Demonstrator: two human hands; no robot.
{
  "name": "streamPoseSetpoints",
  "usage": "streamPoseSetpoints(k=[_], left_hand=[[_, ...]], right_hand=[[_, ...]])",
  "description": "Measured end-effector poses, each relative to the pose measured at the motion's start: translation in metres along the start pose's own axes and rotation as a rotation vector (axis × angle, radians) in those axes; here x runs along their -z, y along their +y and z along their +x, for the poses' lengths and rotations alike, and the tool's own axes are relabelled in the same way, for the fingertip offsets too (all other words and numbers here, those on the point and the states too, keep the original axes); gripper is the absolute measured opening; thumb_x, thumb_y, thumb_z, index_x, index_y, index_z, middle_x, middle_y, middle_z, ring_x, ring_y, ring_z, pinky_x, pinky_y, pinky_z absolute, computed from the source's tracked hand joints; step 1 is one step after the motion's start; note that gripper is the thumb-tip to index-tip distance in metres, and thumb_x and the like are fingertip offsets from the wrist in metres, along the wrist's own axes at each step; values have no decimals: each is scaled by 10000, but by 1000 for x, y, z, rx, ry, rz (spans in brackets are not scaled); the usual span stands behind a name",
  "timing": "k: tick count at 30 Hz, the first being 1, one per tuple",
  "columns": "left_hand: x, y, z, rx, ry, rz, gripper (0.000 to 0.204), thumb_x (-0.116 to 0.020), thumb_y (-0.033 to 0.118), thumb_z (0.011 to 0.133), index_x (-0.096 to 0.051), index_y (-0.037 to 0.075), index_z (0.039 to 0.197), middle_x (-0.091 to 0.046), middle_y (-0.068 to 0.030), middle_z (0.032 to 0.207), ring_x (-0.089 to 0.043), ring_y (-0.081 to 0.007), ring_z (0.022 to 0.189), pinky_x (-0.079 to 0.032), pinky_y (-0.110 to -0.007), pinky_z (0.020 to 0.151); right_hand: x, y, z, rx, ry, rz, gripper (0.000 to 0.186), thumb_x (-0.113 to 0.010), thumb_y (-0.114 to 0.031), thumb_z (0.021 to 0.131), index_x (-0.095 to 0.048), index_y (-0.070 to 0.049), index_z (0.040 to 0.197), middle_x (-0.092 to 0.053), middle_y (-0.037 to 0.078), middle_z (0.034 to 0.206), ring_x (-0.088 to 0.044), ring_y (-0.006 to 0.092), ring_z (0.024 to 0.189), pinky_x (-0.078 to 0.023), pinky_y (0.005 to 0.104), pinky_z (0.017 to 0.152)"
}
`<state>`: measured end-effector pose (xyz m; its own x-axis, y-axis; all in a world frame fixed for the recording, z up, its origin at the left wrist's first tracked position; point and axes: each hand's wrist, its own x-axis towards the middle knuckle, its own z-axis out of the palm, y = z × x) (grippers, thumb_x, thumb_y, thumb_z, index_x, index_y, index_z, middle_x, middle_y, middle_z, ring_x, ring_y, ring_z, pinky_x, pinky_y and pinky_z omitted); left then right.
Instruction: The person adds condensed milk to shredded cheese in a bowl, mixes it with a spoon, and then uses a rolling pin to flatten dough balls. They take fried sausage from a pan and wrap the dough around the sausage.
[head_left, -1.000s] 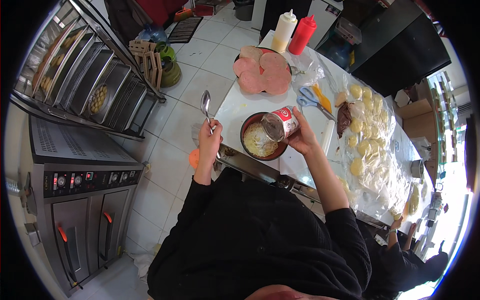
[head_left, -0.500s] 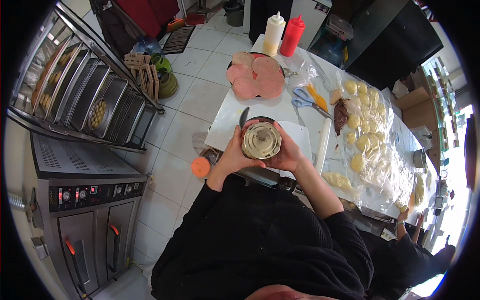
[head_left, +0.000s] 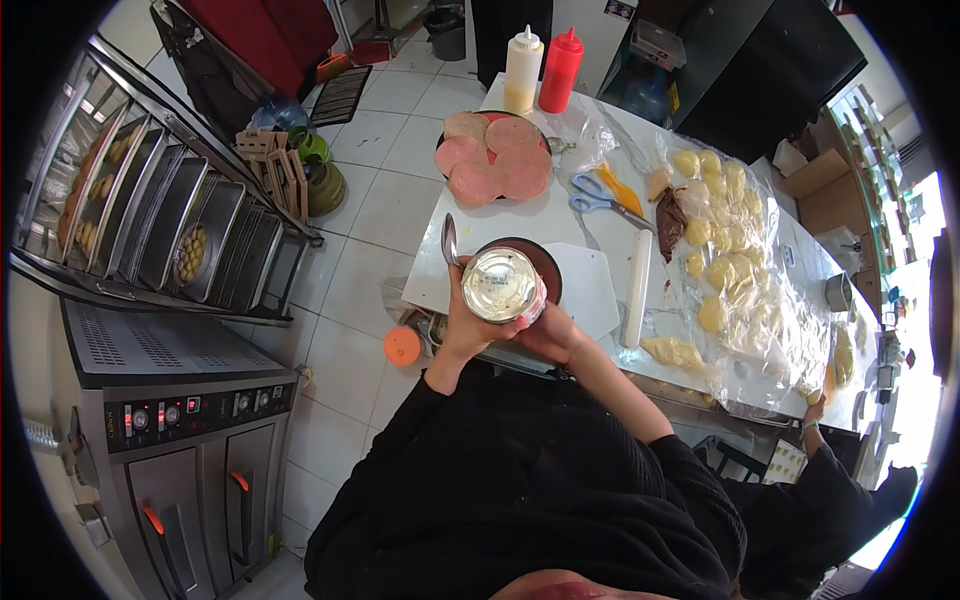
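The can (head_left: 498, 284) is held above the front left part of the table (head_left: 425, 262), its flat metal end facing up, and it covers much of the bowl (head_left: 548, 265) below. The left hand (head_left: 470, 326) is wrapped around the can's side, with a spoon (head_left: 449, 238) poking up beside its fingers. The right hand (head_left: 552, 334) is at the can's lower right; its fingers are partly hidden, so how far they are closed cannot be told. Both hands are close to the table's front edge, and its left edge runs near the spoon. A strip of white tabletop separates the bowl from the plate of ham slices (head_left: 497, 160); on the right, a white board (head_left: 590, 288) lies just beside the bowl, then a white roll (head_left: 638, 290). Scissors (head_left: 600, 197) lie farther back, with dough balls (head_left: 712, 235) under plastic to the right. Tiled floor (head_left: 345, 345) opens between table and oven (head_left: 190, 430), below a tray rack (head_left: 165, 205). A co-worker (head_left: 800, 515) is at the far right.
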<state>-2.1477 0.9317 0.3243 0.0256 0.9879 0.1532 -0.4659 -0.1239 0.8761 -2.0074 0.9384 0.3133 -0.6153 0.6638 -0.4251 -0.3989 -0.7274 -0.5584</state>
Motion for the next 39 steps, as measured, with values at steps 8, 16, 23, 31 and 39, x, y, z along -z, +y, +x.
streamPoseSetpoints(k=[8,16,23,31,39], left_hand=[[-10,-6,-3,-51,-73,-57,958,-819,149,495,-161,71,1186,-423,-90,1119,-451,-199,1072,-383,-327,921],[-17,-3,-8,109,-194,-483,1057,-773,384,592,-101,82,1350,-406,-132,1213,-399,-248,1160,-372,-387,947],[-8,-1,-10,288,-247,-527,885,-740,264,661,-201,35,1324,-343,-139,1314,-391,-226,1174,-356,-358,954],[6,10,-9,164,-272,213,755,-777,87,537,-397,26,1187,-517,-72,1118,-476,-163,1064,-369,-299,915],[-7,14,-13,-31,15,772,761,-803,122,451,-429,65,1112,-512,-101,1052,-484,-252,985,-393,-349,853]], right_hand=[[8,16,2,86,87,69,262,-523,-194,861,-495,-31,1064,-574,44,930,-562,123,818,-477,266,692],[1,-6,-8,672,235,-55,131,-501,-161,881,-466,-40,845,-557,18,747,-532,61,679,-435,201,611],[-1,-28,-12,1073,462,-131,114,-455,-168,901,-430,-58,885,-434,9,693,-560,135,671,-459,269,640],[4,-85,-56,1422,484,-401,161,-346,-181,932,-302,-26,940,-542,173,878,-592,207,601,-520,315,566],[-37,-69,-66,1221,518,-569,133,-315,-149,933,-264,-27,949,-547,155,709,-555,157,494,-490,250,447]])
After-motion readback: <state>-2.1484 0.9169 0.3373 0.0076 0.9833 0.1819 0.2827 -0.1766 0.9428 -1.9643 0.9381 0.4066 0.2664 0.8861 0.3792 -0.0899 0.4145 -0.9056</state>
